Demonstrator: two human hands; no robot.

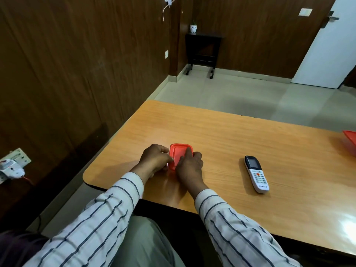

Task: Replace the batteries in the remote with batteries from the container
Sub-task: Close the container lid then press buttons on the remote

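Observation:
A small container with a red lid [178,153] sits on the wooden table [221,143], left of centre. My left hand [155,158] grips its left side, fingers curled at the lid's edge. My right hand [189,166] rests over the lid's right and near side, fingers on top. What is inside the container is hidden. A white remote [256,174] with a dark screen lies face up to the right, untouched, about a hand's width from my right hand.
Another red-lidded container [350,140] is cut off at the table's far right edge. A wall socket with a plugged adapter [11,166] is at the left, below table height. The table's near edge runs just in front of my lap.

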